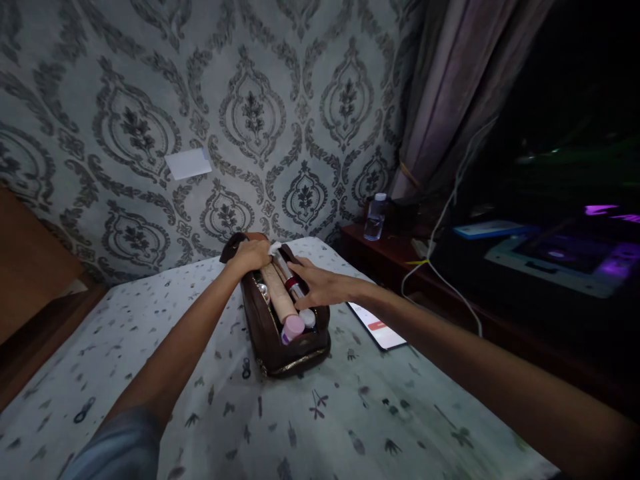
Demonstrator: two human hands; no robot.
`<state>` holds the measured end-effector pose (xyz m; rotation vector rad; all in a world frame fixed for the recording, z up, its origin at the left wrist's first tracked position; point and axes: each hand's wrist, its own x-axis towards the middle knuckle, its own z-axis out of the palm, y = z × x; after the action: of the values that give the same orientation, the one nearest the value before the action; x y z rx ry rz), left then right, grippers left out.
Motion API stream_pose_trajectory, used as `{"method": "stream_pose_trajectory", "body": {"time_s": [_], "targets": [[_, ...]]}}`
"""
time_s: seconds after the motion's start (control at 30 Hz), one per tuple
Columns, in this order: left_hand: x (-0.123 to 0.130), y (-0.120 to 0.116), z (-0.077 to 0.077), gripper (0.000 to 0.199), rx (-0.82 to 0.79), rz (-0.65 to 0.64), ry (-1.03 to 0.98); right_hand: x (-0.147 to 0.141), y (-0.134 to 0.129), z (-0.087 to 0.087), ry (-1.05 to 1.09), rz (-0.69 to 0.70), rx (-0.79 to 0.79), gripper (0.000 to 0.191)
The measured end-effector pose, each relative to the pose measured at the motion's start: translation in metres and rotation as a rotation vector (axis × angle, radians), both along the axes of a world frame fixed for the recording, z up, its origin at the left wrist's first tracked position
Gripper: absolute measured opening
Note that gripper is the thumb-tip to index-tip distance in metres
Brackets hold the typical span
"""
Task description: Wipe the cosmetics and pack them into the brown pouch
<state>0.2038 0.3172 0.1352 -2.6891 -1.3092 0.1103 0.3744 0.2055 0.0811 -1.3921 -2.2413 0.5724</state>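
A dark brown zip bag (260, 327) lies open on the patterned bedsheet (300, 427). Packed inside it are a beige tube (277, 291) with a pink cap (293, 327), a silver tube with a red band (291, 281), a white round lid (307, 319) and small shiny items at the left edge. My left hand (253, 255) is at the bag's far end, its fingers closed, with a bit of white beside them; what they grip is unclear. My right hand (320, 283) reaches over the bag's right side, thumb and fingers apart around the silver tube, with contact unclear.
A lit phone or tablet (377, 327) lies right of the bag, under my right forearm. Beyond it, a clear bottle (375, 217) stands on a reddish-brown table (353, 237), with a white cable (455, 290) hanging nearby. A patterned wall rises behind the bed.
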Motion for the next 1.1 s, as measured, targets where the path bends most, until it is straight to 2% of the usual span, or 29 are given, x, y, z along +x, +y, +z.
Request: {"method": "stream_pose_trajectory", "body": {"time_s": [0.17,0.27,0.4,0.5,0.6,0.7,0.9,1.1], "targets": [[-0.001,0.002,-0.003,0.037,0.001,-0.003,-0.033,0.003,0.002,0.004,0.009,0.069,-0.037,0.11],[-0.002,0.001,-0.004,0.041,-0.016,-0.024,-0.06,0.007,0.0,0.006,0.038,0.065,-0.102,0.112],[-0.002,-0.002,-0.005,0.042,-0.029,-0.033,-0.116,0.013,-0.006,0.01,0.156,0.083,-0.119,0.096],[-0.002,-0.003,-0.008,0.043,-0.025,-0.034,-0.185,0.016,-0.012,0.01,0.293,0.045,-0.152,0.082],[-0.002,0.0,-0.01,0.042,-0.016,-0.034,-0.279,0.016,-0.017,0.008,0.426,-0.006,-0.17,0.078],[-0.003,0.008,-0.011,0.039,-0.019,-0.019,-0.382,0.014,-0.021,0.008,0.464,-0.022,-0.167,0.076],[0.0,0.025,-0.01,0.03,-0.154,0.002,-0.455,0.011,-0.02,0.009,0.438,-0.049,-0.176,0.074],[0.014,0.026,-0.002,0.032,-0.283,0.011,-0.411,0.008,-0.021,0.008,0.463,-0.032,-0.157,0.075]]}}
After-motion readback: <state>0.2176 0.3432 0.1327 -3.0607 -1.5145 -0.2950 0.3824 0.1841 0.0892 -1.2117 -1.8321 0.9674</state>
